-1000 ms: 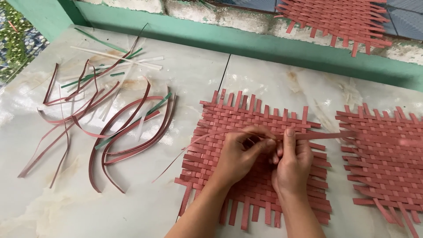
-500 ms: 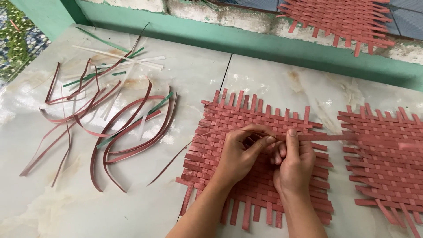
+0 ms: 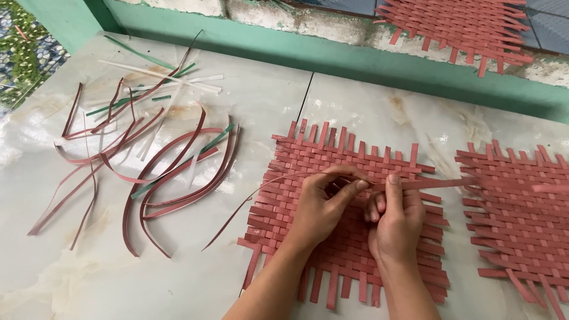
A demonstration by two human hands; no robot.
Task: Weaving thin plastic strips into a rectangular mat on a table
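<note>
A square red woven mat (image 3: 308, 160) of flat plastic strips lies on the marble floor in front of me. Both my hands rest on its middle. My left hand (image 3: 323, 207) pinches a long red strip (image 3: 438, 184) between thumb and fingers. My right hand (image 3: 394, 222) grips the same strip just to the right, thumb raised on it. The strip's right end runs out over a second mat; its thin left end trails off the mat's left edge toward the floor.
A second red woven mat (image 3: 521, 207) lies to the right, a third (image 3: 462, 26) sits on the ledge at the top. Loose red, green and white strips (image 3: 160, 166) are scattered on the floor to the left. A green wall base (image 3: 355, 59) runs along the back.
The strip has been drawn slightly to the right through the weave, and both hands have shifted a little with it. The mats and loose strips have not moved.
</note>
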